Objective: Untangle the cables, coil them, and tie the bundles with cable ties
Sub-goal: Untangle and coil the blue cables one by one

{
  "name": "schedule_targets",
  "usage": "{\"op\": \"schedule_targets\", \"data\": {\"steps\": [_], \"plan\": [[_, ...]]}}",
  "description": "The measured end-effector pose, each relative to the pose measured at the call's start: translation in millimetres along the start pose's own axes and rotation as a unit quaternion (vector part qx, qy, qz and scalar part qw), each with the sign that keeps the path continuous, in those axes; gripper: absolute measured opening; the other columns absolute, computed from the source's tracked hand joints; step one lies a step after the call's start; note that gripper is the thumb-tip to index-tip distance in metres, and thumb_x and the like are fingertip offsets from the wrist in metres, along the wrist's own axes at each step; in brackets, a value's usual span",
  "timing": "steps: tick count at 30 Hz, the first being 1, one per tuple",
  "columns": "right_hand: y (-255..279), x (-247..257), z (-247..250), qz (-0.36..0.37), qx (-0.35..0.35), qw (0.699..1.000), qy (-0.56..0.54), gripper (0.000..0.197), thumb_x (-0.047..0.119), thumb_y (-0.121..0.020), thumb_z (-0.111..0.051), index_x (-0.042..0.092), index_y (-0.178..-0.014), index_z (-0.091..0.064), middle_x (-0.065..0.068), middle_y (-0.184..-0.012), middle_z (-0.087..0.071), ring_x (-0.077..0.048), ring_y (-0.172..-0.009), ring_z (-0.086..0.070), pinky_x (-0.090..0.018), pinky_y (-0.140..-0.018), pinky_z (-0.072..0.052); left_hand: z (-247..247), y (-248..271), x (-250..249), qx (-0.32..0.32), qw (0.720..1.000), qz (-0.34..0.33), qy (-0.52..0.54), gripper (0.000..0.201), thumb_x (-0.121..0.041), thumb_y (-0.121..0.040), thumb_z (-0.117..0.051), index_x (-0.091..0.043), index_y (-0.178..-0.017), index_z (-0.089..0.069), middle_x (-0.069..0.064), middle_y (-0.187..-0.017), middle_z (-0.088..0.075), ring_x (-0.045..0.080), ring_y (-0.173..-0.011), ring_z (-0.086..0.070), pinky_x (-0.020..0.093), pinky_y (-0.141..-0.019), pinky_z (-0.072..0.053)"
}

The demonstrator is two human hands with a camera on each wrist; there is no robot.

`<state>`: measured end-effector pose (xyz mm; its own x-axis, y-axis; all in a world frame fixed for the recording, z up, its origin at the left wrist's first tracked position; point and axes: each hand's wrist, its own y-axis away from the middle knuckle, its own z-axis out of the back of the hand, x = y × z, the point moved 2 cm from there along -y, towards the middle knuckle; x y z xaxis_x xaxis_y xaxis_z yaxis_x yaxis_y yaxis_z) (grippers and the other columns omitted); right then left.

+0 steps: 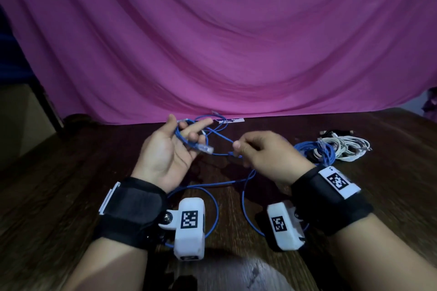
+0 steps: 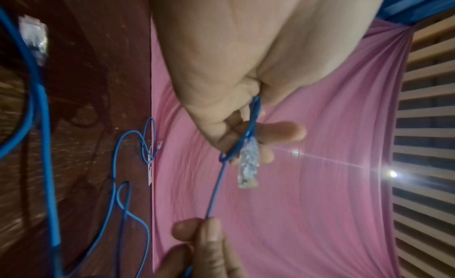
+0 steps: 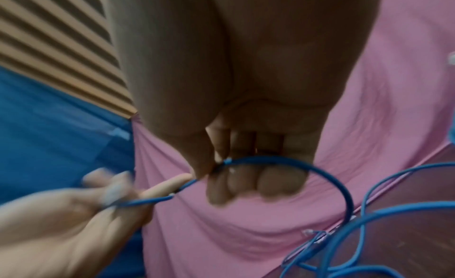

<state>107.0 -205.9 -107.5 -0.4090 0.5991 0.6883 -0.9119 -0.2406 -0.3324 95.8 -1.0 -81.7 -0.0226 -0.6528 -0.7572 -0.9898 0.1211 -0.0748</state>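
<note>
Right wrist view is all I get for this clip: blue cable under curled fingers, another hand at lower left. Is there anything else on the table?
Observer: Yes. The head view shows a pile of blue, white and black cables at the table's right, apart from both hands.
Operator: What does the left hand hold?
Observer: The left hand is palm up, its fingers round the blue cable near a clear plug.
Operator: And my right hand's grip?
Observer: The right hand pinches the cable between thumb and forefinger; slack loops lie on the table below both wrists.
</note>
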Motion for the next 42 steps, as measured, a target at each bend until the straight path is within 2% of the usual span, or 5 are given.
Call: {"op": "schedule_targets", "data": {"steps": [7, 15, 26, 33, 42], "plan": [[16, 34, -34, 0.094, 0.088, 0.984, 0.125, 0.022, 0.039, -0.096, -0.063, 0.021, -0.082, -0.061, 0.004, -0.068, -0.062, -0.012, -0.064, -0.052, -0.029, -0.064, -0.041, 10, -10, -2, -0.124, 0.985, -0.11, 0.056, 0.024, -0.023, -0.109, -0.037, -0.011, -0.093, -0.051, 0.013, -0.103, -0.057, 0.014, -0.074, -0.069, 0.031, -0.074, -0.059], [14, 46, -10, 0.177, -0.057, 0.983, 0.004, 0.01, 0.027, -0.095, -0.063, 0.021, -0.088, -0.067, 0.005, -0.075, -0.068, -0.012, -0.07, -0.063, -0.041, -0.071, -0.051, 11, -4, 9, -0.117, 0.866, -0.178, -0.452, 0.023, -0.034, -0.108, -0.042, -0.017, -0.095, -0.052, 0.015, -0.077, -0.071, 0.025, -0.056, -0.056, 0.047, -0.06, -0.051], [2, 18, -4, -0.008, -0.09, 0.969, -0.231, 0.02, 0.021, -0.104, -0.059, 0.013, -0.089, -0.07, 0.005, -0.067, -0.057, -0.008, -0.061, -0.044, -0.026, -0.055, -0.037, -25, 16, 24, 0.091, 0.979, -0.003, -0.183, 0.032, -0.035, -0.108, -0.036, -0.012, -0.093, -0.052, -0.005, -0.06, -0.04, 0.003, -0.04, -0.026, 0.021, -0.048, -0.041], [4, 21, -28, -0.033, 0.027, 0.996, -0.076, 0.035, 0.039, -0.107, -0.048, 0.016, -0.089, -0.066, 0.002, -0.058, -0.06, -0.007, -0.046, -0.047, -0.018, -0.043, -0.033, -15, 10, 9, 0.058, 0.998, -0.002, -0.003, 0.038, -0.04, -0.108, -0.03, -0.019, -0.079, -0.043, 0.019, -0.129, -0.068, 0.006, -0.055, -0.038, 0.027, -0.075, -0.046], [17, 39, -43, 0.07, 0.119, 0.985, 0.101, 0.039, 0.041, -0.103, -0.053, 0.02, -0.071, -0.047, 0.004, -0.068, -0.052, -0.018, -0.07, -0.048, -0.032, -0.068, -0.036, 0, -5, 0, -0.126, 0.984, -0.123, 0.022, 0.026, -0.021, -0.109, -0.036, -0.009, -0.092, -0.05, 0.008, -0.078, -0.055, 0.008, -0.05, -0.057, 0.029, -0.066, -0.058]]}}
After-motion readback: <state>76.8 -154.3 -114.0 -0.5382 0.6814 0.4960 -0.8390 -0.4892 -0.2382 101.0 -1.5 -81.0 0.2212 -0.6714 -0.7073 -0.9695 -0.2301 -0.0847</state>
